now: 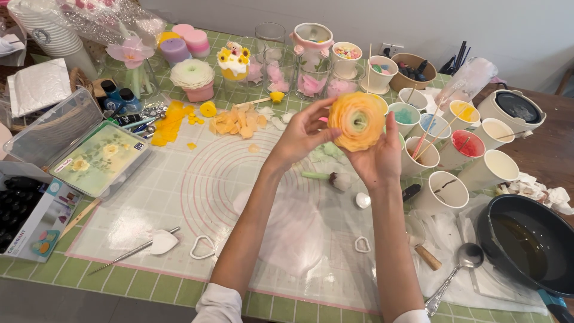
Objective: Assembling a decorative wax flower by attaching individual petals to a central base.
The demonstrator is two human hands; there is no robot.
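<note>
Under both hands the table carries a green checked cloth, and a silicone mat lies on it.

We hold the wax flower above the mat; cups sit at three o'clock, the pan at four, the box at nine.

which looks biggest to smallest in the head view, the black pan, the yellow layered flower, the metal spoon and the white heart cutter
1. Round black pan, partly cut off by the frame.
2. Yellow layered flower, held up nearer the camera by both hands, so it may look oversized.
3. Metal spoon, long but slim.
4. White heart-shaped cutter.
</note>
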